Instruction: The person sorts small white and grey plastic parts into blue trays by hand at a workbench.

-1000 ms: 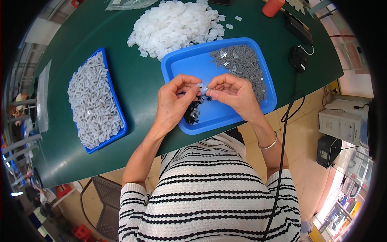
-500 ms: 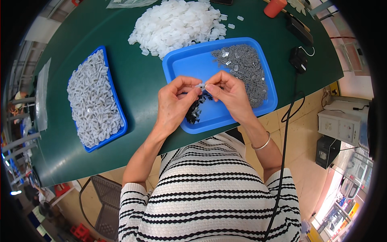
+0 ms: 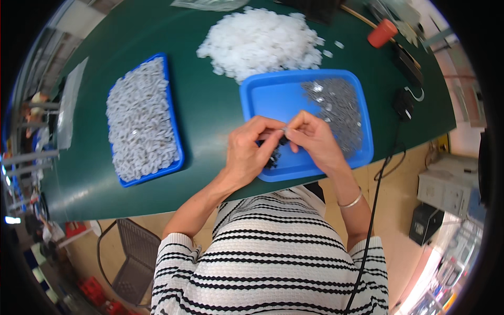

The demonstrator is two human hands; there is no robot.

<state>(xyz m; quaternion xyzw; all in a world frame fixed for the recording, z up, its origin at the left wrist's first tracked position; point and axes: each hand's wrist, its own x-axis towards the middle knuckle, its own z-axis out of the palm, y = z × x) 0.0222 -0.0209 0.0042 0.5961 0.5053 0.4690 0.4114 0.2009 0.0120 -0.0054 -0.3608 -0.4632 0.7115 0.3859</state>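
Observation:
Over the near part of a blue tray (image 3: 273, 84), my left hand (image 3: 249, 149) and my right hand (image 3: 315, 140) meet at their fingertips. Both are pinched on one small pale plastic piece (image 3: 285, 130), mostly hidden by the fingers. Small black parts (image 3: 273, 157) lie in the tray beside my left hand, partly covered by it. A spread of small grey parts (image 3: 341, 113) fills the tray's right side, with a few shiny bits among them.
A second blue tray (image 3: 173, 115), heaped with pale grey pieces (image 3: 142, 121), stands at the left. Behind the nearer tray is a pile of white translucent pieces (image 3: 260, 42). A red cylinder (image 3: 382, 33), a black adapter (image 3: 403, 104) and a cable (image 3: 374, 210) are at the right.
The view has shifted, so the trays and table appear further right. My hands stay pinched together over the tray; the pale piece is now more covered by my fingers.

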